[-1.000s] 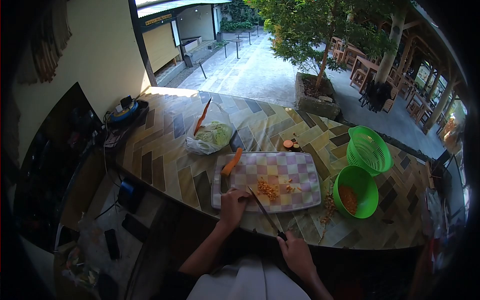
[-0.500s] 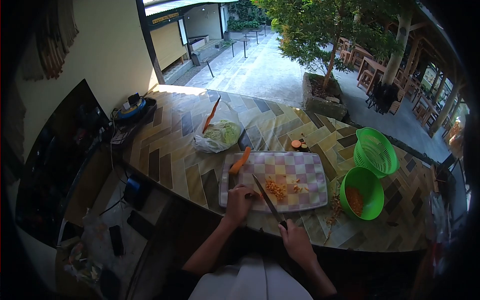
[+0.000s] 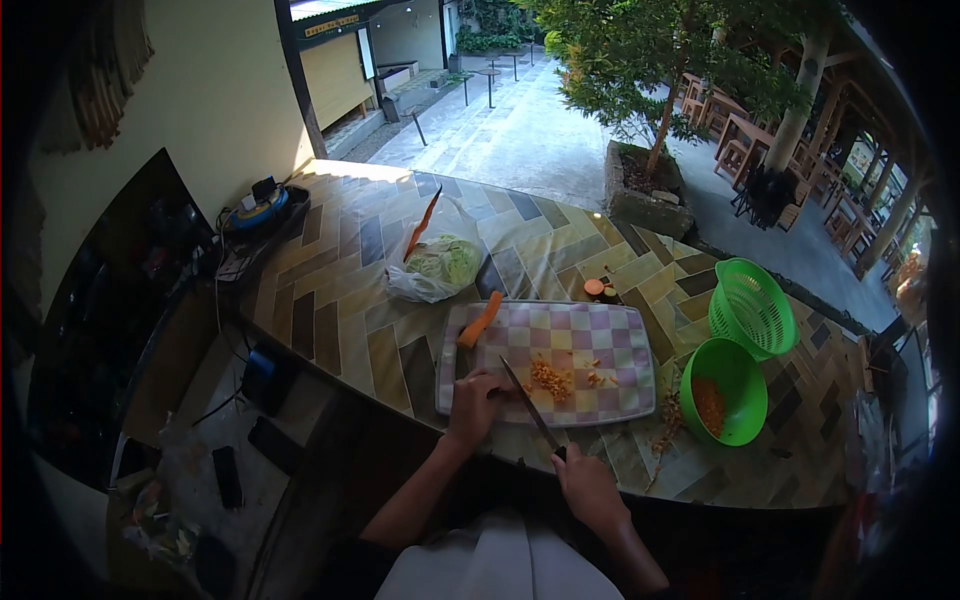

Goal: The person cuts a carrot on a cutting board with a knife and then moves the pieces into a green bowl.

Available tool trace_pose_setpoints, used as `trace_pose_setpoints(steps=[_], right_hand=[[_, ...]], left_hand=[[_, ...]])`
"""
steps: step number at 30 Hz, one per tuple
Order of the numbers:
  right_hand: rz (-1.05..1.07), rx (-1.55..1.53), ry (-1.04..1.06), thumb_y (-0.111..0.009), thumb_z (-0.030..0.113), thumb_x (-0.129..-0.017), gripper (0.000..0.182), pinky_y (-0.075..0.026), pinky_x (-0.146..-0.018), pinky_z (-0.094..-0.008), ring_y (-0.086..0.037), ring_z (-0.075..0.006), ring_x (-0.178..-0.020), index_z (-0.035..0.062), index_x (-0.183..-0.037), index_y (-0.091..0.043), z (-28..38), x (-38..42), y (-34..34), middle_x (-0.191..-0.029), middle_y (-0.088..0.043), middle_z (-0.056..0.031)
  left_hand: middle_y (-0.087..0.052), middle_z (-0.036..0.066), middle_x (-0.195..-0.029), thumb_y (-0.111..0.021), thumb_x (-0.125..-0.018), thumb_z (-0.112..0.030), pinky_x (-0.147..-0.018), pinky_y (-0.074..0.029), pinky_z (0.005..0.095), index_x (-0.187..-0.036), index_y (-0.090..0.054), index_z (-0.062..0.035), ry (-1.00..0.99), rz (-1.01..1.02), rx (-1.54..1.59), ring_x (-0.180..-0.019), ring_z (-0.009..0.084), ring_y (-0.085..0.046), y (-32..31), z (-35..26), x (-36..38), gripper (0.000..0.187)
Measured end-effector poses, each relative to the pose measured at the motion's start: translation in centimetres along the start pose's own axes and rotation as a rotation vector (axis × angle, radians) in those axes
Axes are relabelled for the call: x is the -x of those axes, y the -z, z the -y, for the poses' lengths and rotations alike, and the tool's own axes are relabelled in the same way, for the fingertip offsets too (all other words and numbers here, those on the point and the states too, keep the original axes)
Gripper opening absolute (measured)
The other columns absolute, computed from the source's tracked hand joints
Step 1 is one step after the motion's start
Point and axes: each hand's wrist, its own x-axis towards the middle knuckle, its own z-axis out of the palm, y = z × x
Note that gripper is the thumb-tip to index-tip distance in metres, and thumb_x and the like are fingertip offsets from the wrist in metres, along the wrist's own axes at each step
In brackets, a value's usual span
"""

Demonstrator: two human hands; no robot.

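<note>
Left hand (image 3: 473, 402) pressed down at the near-left corner of the purple-and-white checked cutting board (image 3: 600, 340), fingers curled on something small, too hidden to name. Right hand (image 3: 588, 490) below the bench's (image 3: 330, 300) near edge, grip closed round the handle of the long dark kitchen knife (image 3: 528, 404), blade slanting up-left onto the board, tip close to the left fingers. Little heap of chopped orange carrot bits (image 3: 550, 378) just right of the blade. Whole carrot piece (image 3: 480, 320) lying at the board's far-left edge. Round green plastic bowl (image 3: 725, 390) beside the board's right edge; bare tiled top wide open to the left.
</note>
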Motion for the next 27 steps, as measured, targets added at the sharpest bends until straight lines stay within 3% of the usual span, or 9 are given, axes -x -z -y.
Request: trace_pose_setpoints(steps=[6,12,18,27], right_hand=[[-0.058,-0.064,0.003,-0.049,0.028,-0.103,0.033,-0.047,-0.065,-0.0570,-0.062,-0.0498,-0.075,-0.0036,-0.095,-0.051,0.6,-1.4,-0.5,-0.073,-0.062,-0.0296],[-0.056,-0.221,0.017,-0.048,0.029,-0.103,0.033,-0.047,-0.067,-0.0577,-0.062,-0.0509,-0.076,-0.0034,-0.095,-0.050,-0.7,-0.4,-0.6,-0.073,-0.062,-0.0303],[-0.043,-0.190,0.008,-0.048,0.029,-0.103,0.033,-0.047,-0.067,-0.0580,-0.062,-0.0506,-0.075,-0.0032,-0.096,-0.049,0.0,0.2,-1.1,-0.073,-0.062,-0.0302],[-0.038,-0.107,-0.018,-0.049,0.028,-0.103,0.032,-0.047,-0.064,-0.0571,-0.062,-0.0496,-0.072,-0.0030,-0.097,-0.049,0.5,0.2,-1.1,-0.069,-0.061,-0.0284]], left_hand=[[-0.071,0.016,-0.087,-0.063,-0.077,0.005,-0.078,-0.052,0.0419,-0.089,-0.071,0.0031,-0.144,-0.046,-0.116,-0.088,0.0343,-0.065,-0.5,-0.2,1.2,0.014],[-0.070,0.017,-0.085,-0.062,-0.078,0.003,-0.079,-0.052,0.0425,-0.090,-0.071,0.0027,-0.183,-0.063,-0.132,-0.088,0.0342,-0.065,-0.5,-0.8,1.5,0.014],[-0.069,0.016,-0.081,-0.066,-0.079,0.000,-0.075,-0.053,0.0397,-0.088,-0.073,-0.0001,-0.016,-0.061,-0.080,-0.084,0.0306,-0.067,-0.3,-0.8,1.4,0.011],[-0.068,0.016,-0.081,-0.067,-0.079,0.002,-0.074,-0.053,0.0390,-0.089,-0.072,0.0006,-0.015,-0.042,-0.039,-0.084,0.0310,-0.067,-0.1,-0.6,1.1,0.011]])
